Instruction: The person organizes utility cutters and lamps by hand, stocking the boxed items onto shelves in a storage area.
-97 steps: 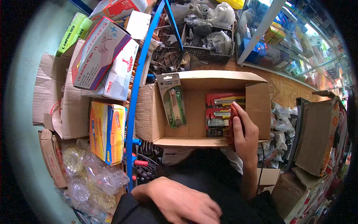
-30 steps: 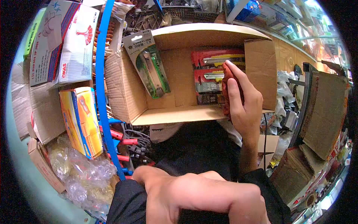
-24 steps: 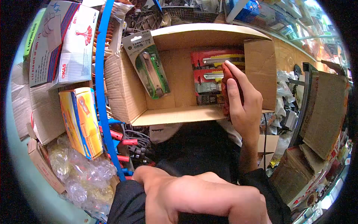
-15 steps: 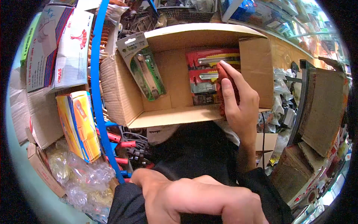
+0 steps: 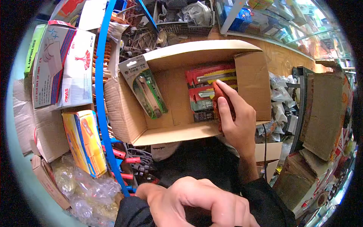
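Note:
A cardboard box (image 5: 172,136) holds a carded utility knife (image 5: 148,92) on the left, leaning against the wall. On the right lie red and black blister packs (image 5: 199,99) with yellow-handled cutters. My right hand (image 5: 237,119) reaches over the front rim with a reddish-brown cloth (image 5: 218,95) bunched under its fingers, against the packs' right side. Low in the foreground, close to the camera, my left hand (image 5: 200,202) is curled in front of the dark clothing. Whatever it may hold is hidden.
A blue metal post (image 5: 100,75) stands just left of the box. Beyond it are stacked cartons (image 5: 77,70), a yellow box (image 5: 86,142) and clear plastic bags (image 5: 85,189). Bagged goods (image 5: 279,92) and torn cardboard (image 5: 324,115) crowd the right. A glass case (image 5: 291,26) stands behind.
The view has shifted, so the box sits lower in it. My right hand still keeps the cloth by the packs. My left hand's fingers have turned slightly and appear lower right.

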The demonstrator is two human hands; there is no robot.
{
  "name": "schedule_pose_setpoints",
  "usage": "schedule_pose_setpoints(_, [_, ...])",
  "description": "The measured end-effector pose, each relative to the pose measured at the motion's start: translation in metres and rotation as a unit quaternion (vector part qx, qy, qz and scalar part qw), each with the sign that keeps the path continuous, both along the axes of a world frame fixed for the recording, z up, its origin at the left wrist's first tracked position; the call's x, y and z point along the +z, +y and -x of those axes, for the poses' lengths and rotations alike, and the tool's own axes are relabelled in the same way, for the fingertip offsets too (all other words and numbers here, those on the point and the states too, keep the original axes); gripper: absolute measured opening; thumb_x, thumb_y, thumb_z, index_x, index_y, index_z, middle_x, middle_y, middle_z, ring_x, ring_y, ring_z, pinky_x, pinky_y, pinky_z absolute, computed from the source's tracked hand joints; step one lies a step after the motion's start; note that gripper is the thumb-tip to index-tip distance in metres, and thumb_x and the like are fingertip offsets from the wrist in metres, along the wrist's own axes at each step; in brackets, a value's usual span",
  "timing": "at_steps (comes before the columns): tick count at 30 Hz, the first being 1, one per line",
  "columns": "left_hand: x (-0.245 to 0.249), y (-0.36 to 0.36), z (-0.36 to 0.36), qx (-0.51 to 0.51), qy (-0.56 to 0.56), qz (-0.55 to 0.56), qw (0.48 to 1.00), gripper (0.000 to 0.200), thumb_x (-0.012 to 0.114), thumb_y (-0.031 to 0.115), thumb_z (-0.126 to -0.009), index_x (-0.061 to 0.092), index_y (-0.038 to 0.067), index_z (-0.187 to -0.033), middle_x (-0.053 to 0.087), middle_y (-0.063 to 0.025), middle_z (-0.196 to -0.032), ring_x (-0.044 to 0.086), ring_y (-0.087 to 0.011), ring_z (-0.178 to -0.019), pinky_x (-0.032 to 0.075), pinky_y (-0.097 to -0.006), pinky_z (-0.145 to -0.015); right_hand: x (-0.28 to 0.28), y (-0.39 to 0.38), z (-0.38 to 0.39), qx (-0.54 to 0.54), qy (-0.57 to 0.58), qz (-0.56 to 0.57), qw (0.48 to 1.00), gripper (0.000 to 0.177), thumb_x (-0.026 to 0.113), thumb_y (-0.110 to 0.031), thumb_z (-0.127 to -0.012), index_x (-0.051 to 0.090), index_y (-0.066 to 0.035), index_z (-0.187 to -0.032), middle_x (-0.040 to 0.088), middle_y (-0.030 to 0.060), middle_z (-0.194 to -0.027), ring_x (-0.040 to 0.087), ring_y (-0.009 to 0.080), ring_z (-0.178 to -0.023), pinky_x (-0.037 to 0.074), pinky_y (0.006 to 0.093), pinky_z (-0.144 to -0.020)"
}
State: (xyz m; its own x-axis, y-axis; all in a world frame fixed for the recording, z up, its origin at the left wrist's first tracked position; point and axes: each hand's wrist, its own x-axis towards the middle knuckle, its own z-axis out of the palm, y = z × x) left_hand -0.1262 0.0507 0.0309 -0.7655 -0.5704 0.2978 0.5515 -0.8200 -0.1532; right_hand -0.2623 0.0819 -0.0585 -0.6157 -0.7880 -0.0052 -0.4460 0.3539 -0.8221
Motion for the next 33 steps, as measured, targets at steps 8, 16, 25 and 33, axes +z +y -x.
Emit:
schedule_pose_setpoints(8, [0.001, -0.005, -0.006, -0.062, -0.028, -0.003, 0.998, 0.018, 0.07, 0.004, -0.093, 0.059, -0.006, -0.083, 0.06, -0.0187, -0.076, 0.057, -0.0316, -0.072, 0.05, -0.0515, -0.077, -0.002, 0.0, 0.0, -0.003, 0.0, 0.012, 1.0, 0.035, 0.059, -0.023, -0.101, 0.065, -0.011, -0.133, 0.072, 0.0174, -0.119, 0.071, 0.0352, -0.108, 0.056, 0.0423, -0.09])
schedule_pose_setpoints(16, [0.002, -0.017, -0.009, -0.113, -0.005, 0.019, 0.993, 0.013, 0.071, 0.001, -0.089, 0.062, -0.008, -0.087, 0.061, -0.0192, -0.071, 0.065, -0.0415, -0.076, 0.045, -0.0645, -0.106, -0.003, 0.001, 0.0, 0.0, 0.019, 0.007, 1.0, 0.034, 0.059, -0.023, -0.101, 0.065, -0.013, -0.133, 0.072, 0.0178, -0.119, 0.07, 0.0368, -0.106, 0.055, 0.0434, -0.089])
schedule_pose_setpoints(25, [-0.014, 0.018, 0.004, 0.044, 0.05, -0.014, 0.998, 0.031, 0.08, 0.003, -0.085, 0.06, -0.013, -0.102, 0.064, -0.0239, -0.093, 0.064, -0.0436, -0.1, 0.046, -0.0633, -0.105, -0.002, 0.002, 0.0, -0.006, -0.016, -0.01, 1.0, 0.034, 0.058, -0.023, -0.101, 0.065, -0.013, -0.133, 0.072, 0.0175, -0.118, 0.071, 0.0364, -0.106, 0.055, 0.0428, -0.09])
schedule_pose_setpoints(33, [-0.015, -0.004, 0.0, -0.028, 0.012, 0.062, 0.998, 0.038, 0.084, 0.005, -0.084, 0.058, -0.016, -0.104, 0.065, -0.0226, -0.092, 0.067, -0.0349, -0.098, 0.049, -0.0552, -0.105, -0.001, 0.001, 0.0, -0.006, 0.001, -0.004, 1.0, 0.034, 0.058, -0.023, -0.101, 0.065, -0.012, -0.133, 0.072, 0.0176, -0.119, 0.07, 0.0361, -0.107, 0.055, 0.0432, -0.09])
